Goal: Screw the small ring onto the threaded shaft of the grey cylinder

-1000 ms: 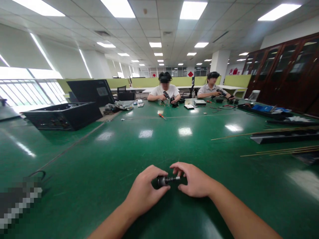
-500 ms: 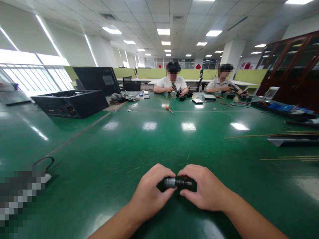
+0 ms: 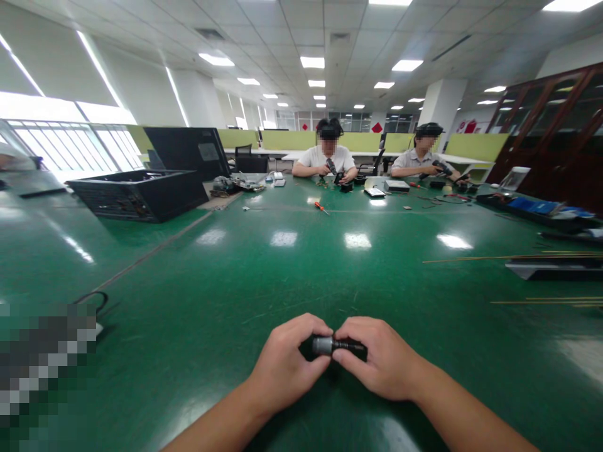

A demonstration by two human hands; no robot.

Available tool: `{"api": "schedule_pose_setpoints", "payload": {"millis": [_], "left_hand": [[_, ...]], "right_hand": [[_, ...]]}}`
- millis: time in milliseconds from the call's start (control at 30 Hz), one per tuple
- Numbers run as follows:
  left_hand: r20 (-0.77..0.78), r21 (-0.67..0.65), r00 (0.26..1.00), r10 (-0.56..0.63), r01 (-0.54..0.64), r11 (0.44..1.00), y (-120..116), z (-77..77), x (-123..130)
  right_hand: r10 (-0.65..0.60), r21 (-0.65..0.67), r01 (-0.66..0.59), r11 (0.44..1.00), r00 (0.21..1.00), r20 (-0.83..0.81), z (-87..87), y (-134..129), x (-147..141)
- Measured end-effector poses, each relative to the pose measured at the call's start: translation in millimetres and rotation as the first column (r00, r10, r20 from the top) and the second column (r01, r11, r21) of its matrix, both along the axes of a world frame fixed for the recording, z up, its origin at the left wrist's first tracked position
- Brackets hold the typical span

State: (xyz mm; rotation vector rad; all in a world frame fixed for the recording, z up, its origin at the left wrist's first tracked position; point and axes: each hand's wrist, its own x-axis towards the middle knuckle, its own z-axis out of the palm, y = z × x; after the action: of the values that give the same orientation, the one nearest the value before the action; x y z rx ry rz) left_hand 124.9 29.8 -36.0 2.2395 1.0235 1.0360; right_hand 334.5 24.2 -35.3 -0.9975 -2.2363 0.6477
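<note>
Low in the middle of the view, a short cylindrical part (image 3: 324,344) lies level between my hands. It has a silver band and a thinner dark ridged shaft pointing right; I cannot make out its exact kind. My left hand (image 3: 288,361) grips the silver end between curled fingers and thumb. My right hand (image 3: 384,358) is closed around the shaft side, its fingertips and thumb near the neck beside the silver band. The fingertips of both hands almost meet. The far left end of the part is hidden in my left palm.
On the green table (image 3: 235,270) lie an orange-handled screwdriver (image 3: 321,208), an open black computer case (image 3: 141,193) and thin brass-coloured rods (image 3: 471,258). A dark tray with blue things (image 3: 537,206) sits at right. Two people (image 3: 325,160) work with power tools opposite.
My right hand has moved left and closed in around the shaft, covering its tip. The left hand keeps its grip. The view has shifted slightly.
</note>
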Motion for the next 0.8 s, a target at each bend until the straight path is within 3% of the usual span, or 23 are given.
{"api": "schedule_pose_setpoints", "payload": {"millis": [800], "left_hand": [[-0.016, -0.026, 0.998, 0.054, -0.055, 0.998, -0.6, 0.1, 0.2]], "right_hand": [[-0.012, 0.083, 0.002, 0.997, 0.993, 0.115, -0.6, -1.4, 0.8]]}}
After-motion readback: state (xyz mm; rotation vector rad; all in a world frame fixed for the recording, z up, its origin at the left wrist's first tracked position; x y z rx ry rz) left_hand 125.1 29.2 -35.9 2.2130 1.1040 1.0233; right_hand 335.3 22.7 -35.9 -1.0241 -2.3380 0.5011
